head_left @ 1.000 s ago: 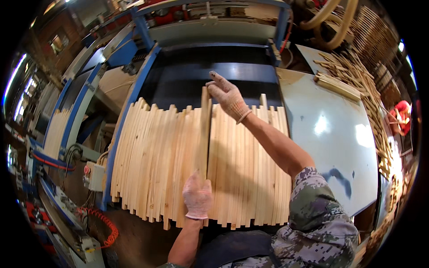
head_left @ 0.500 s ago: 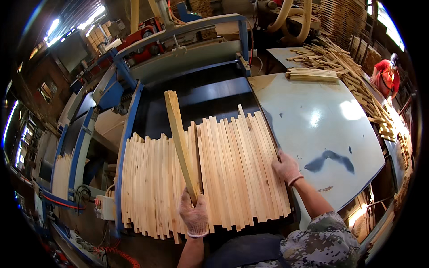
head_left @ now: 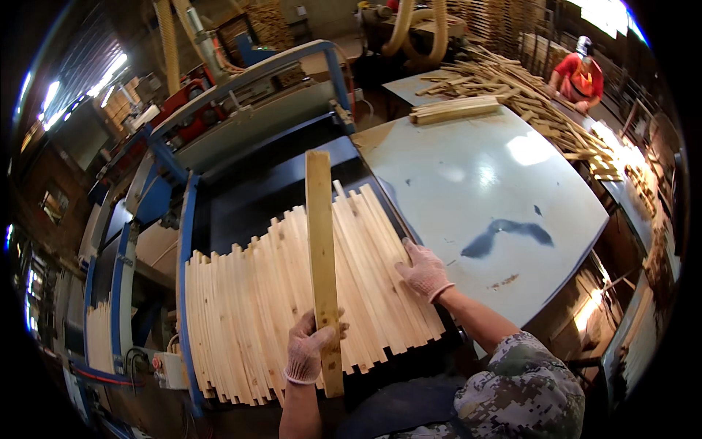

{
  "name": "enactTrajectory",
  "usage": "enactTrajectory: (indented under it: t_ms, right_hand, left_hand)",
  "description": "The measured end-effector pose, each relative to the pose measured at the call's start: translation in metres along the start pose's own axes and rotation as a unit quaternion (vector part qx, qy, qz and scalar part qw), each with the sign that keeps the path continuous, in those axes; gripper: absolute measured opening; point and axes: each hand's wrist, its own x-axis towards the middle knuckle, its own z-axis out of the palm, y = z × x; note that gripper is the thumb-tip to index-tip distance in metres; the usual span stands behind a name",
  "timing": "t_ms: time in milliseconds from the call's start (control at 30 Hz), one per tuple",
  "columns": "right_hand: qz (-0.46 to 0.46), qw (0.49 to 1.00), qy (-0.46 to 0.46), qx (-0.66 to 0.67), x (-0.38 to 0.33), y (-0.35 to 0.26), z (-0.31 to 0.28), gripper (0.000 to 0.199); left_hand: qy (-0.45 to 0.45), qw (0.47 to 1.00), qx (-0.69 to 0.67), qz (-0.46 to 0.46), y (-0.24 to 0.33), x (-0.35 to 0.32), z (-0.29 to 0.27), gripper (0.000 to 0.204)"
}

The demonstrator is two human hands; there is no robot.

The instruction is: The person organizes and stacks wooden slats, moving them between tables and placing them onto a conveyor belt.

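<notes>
You stand in a dim woodshop at a blue-framed machine with a dark bed. Your left hand, in a knit glove, is closed around the lower part of a single wooden slat, lifted above the row of slats that lies fanned across the bed. Your right hand, fingers spread flat, rests on the right edge of that row. Right of the row lies a pale grey table; on its far edge sits a small stack of boards. Beyond the table, a person in red bends over heaped sticks.
</notes>
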Motion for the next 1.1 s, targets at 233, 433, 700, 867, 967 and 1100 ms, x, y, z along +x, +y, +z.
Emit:
enactTrajectory:
  t_ms: [233, 433, 700, 867, 967, 1100]
  right_hand:
    - [0.068, 0.817, -0.028, 0.572, -0.008, -0.032, -0.037, 0.053]
    - [0.047, 0.757, -0.019, 0.652, -0.035, -0.043, -0.069, 0.058]
    - [0.118, 0.778, 0.104, 0.609, -0.095, -0.010, -0.103, 0.056]
    - [0.165, 0.814, 0.161, 0.534, -0.128, 0.041, -0.128, 0.063]
    - [0.179, 0.805, 0.214, 0.524, -0.162, 0.074, -0.154, 0.049]
    - [0.157, 0.840, 0.291, 0.431, -0.209, 0.150, -0.179, 0.037]
  left_hand:
    - [-0.103, 0.988, 0.003, -0.119, -0.035, -0.028, -0.009, 0.055]
    - [-0.179, 0.962, -0.015, -0.204, -0.065, -0.043, -0.008, 0.057]
    - [-0.252, 0.936, 0.036, -0.243, -0.102, -0.054, 0.018, 0.052]
    - [-0.282, 0.921, 0.169, -0.209, -0.113, -0.062, 0.070, 0.049]
    - [-0.281, 0.916, 0.145, -0.246, -0.135, -0.079, 0.107, 0.048]
    - [-0.343, 0.893, 0.206, -0.206, -0.159, -0.086, 0.158, 0.051]
